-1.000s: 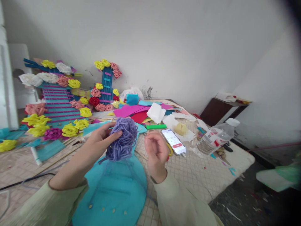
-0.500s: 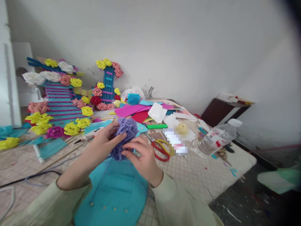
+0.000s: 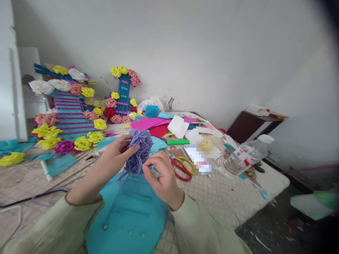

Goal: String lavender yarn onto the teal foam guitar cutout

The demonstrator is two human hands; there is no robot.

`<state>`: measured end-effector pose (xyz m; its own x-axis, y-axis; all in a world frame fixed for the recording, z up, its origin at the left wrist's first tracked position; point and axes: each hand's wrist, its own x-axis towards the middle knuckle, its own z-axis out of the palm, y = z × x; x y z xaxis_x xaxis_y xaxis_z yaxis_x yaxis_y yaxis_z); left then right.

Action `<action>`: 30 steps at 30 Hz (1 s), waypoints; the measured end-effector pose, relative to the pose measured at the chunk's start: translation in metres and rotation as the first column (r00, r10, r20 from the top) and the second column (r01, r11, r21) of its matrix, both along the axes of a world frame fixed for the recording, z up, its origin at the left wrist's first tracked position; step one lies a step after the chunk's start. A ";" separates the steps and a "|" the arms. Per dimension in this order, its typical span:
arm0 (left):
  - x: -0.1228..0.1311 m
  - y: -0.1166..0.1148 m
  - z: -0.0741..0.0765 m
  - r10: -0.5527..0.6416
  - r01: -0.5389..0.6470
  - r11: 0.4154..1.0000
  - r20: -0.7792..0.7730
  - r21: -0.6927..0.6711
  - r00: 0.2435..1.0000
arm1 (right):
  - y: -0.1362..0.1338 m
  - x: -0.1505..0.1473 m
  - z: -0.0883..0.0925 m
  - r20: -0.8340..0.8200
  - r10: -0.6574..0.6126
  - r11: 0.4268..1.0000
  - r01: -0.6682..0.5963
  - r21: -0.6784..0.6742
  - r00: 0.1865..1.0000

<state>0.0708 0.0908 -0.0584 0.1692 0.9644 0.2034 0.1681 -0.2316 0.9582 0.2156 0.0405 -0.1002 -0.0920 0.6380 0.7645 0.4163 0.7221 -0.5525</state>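
My left hand (image 3: pixel 119 153) grips a ball of purple yarn (image 3: pixel 140 148), thumb across its front and fingers behind. At the ball's lower right edge, the thumb and forefinger of my right hand (image 3: pixel 161 176) pinch a strand of the yarn, though the strand itself barely shows there. Below both hands lies a teal rounded board (image 3: pixel 127 215) with several small pale studs near its front edge. Thin purple strands run down over the board, one of them to the leftmost stud.
Scissors (image 3: pixel 182 169) with red and yellow handles lie right of my right hand, near a blurred phone (image 3: pixel 197 158). A large plastic bottle (image 3: pixel 246 155) lies tilted at right. Coloured paper (image 3: pixel 150 122) and flower-covered crafts (image 3: pixel 71 113) fill the back. A black cable (image 3: pixel 34 199) crosses the left.
My right hand has drawn slightly away from the middle of the yarn ball to its lower right edge. The ball has turned and risen a little in my left hand.
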 end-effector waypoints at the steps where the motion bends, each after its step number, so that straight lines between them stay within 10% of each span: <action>1: -0.002 0.002 0.000 0.000 0.000 1.000 0.012 0.000 1.000 | -0.001 0.000 0.001 -0.016 0.007 1.000 -0.007 -0.006 1.000; 21: -0.019 -0.001 0.013 -0.009 -0.006 0.997 0.211 0.071 0.977 | -0.043 0.021 0.033 -0.390 0.004 0.998 -0.030 -0.060 0.921; 30: -0.027 0.002 0.023 0.064 -0.072 0.997 0.262 0.023 0.963 | -0.079 0.126 0.033 -0.644 -0.226 0.973 0.198 -0.117 0.731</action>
